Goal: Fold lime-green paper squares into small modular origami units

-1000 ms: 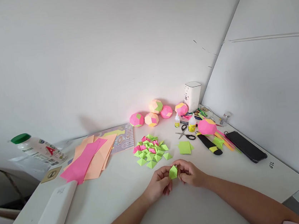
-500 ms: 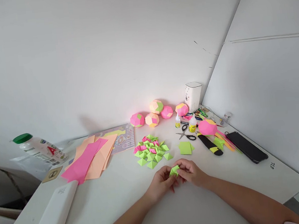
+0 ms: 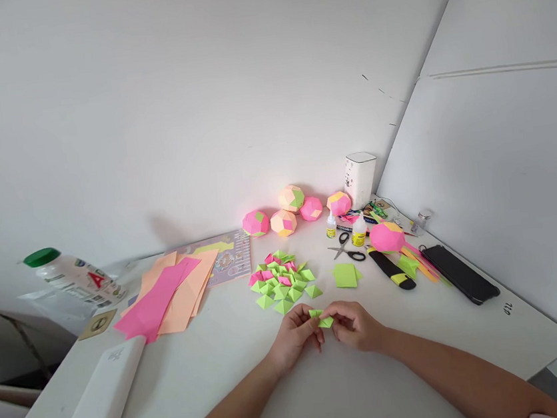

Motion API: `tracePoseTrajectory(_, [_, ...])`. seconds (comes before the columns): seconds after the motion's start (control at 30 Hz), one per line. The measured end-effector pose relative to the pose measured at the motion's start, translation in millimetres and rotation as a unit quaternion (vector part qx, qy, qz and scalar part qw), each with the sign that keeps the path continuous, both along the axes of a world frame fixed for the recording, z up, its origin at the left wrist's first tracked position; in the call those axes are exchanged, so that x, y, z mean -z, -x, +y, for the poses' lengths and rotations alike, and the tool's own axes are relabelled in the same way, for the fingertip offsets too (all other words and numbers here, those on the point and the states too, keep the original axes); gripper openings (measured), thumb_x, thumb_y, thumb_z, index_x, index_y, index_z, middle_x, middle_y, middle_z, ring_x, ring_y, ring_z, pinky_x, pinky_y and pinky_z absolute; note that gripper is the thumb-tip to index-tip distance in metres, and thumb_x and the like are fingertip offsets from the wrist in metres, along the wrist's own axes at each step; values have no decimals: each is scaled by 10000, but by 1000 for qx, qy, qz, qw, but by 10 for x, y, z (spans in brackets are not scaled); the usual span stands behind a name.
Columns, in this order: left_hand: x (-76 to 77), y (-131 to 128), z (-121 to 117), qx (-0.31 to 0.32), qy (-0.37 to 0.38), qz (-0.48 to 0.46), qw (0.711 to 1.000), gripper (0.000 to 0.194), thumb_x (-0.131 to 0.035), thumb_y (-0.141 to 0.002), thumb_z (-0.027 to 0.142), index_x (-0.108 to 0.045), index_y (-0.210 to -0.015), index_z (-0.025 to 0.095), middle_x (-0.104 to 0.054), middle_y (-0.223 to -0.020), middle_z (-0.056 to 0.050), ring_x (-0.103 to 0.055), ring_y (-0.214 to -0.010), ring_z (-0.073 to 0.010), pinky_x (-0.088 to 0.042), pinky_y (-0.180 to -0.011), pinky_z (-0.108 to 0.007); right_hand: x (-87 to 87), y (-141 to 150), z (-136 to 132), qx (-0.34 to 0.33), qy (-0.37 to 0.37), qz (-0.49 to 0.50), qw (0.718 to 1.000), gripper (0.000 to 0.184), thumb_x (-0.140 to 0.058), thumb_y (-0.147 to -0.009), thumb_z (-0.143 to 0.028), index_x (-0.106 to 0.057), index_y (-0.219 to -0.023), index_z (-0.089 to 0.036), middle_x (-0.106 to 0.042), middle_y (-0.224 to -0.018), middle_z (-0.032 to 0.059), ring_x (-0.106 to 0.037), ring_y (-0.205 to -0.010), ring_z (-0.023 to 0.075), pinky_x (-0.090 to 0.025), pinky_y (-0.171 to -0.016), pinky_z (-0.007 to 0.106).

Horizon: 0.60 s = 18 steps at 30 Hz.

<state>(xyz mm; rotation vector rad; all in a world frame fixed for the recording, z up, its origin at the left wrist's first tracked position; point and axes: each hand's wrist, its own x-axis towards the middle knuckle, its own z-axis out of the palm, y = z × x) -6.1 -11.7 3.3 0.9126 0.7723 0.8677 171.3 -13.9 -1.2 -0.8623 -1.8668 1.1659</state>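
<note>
Between my two hands is a small folded piece of green paper (image 3: 326, 322), its creases showing. My left hand (image 3: 296, 336) pinches its left side between thumb and fingers. From the other side, the closed fingers of my right hand (image 3: 356, 325) grip the same piece at its upper right edge. Just beyond my hands lies a heap of folded green and pink paper units (image 3: 281, 292). A small stack of square green sheets (image 3: 345, 276) rests past my right hand.
Scissors (image 3: 353, 254), glue bottles (image 3: 358, 232), a black-and-yellow cutter (image 3: 390, 267) and a black phone (image 3: 459, 273) lie right. Several faceted paper balls (image 3: 283, 223) sit along the wall. Pink and peach sheets (image 3: 187, 293), a white power bank (image 3: 99, 400) and a green-capped bottle (image 3: 75, 279) are left.
The green paper has turned in my fingers and now lies flatter, tilting down to the right. My right fingers have shifted along its edge. Other things stay put.
</note>
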Motion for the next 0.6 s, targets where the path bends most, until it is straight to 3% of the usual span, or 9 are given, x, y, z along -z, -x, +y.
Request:
tracePoseTrajectory(0.27, [-6,19,12,-9,17,-26,999,246,-694,-703,319,-570,-803,131,-582,-527,26,-504,-432,-76,-426,-414,-193,88,0,50,-4,-44,22,999,216,-534,-786,-194,-648,-968,-175,-625,-764,49,-562,-502,106,-453,-465,224])
tracePoseTrajectory(0.4, [-9,34,22,-8,33,-46,998,233,-718,-677,286,-591,-791,126,-591,-550,19,-517,-440,-78,-419,-404,-192,105,-8,56,14,-23,16,999,230,-551,-772,-177,-620,-991,-173,-598,-714,21,-544,-495,101,-463,-487,230])
tracePoseTrajectory(0.5, [-3,35,28,-9,40,-46,998,233,-725,-669,286,-600,-780,124,-587,-524,21,-510,-425,-77,-413,-396,-191,75,-7,55,17,-26,17,999,142,-557,-769,-179,-627,-892,-172,-586,-725,21,-535,-505,100,-455,-489,229])
tracePoseTrajectory(0.6, [4,26,28,-21,38,-44,998,247,-729,-668,294,-611,-794,118,-584,-509,24,-502,-424,-73,-420,-405,-192,18,4,57,28,-76,11,997,71,-576,-761,-199,-638,-783,-172,-591,-710,32,-529,-544,117,-442,-509,236])
